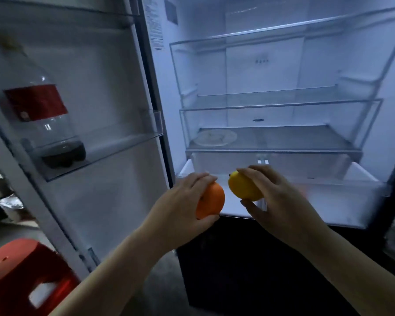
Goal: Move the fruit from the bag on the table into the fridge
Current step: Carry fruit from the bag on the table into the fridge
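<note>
Left hand (183, 201): fingers wrapped round the orange (211, 200), carrying it to the fridge (283, 65).
Right hand (281, 199): fingers clasp the lemon (243, 187) above the open drawer (342, 201), probably for dropping in.

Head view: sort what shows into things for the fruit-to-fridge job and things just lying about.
Job: orange, held by the left hand; yellow fruit, held by the right hand; fridge; its open drawer.
Lying about: bottle in the door shelf; plate on a glass shelf; red stool.
</note>
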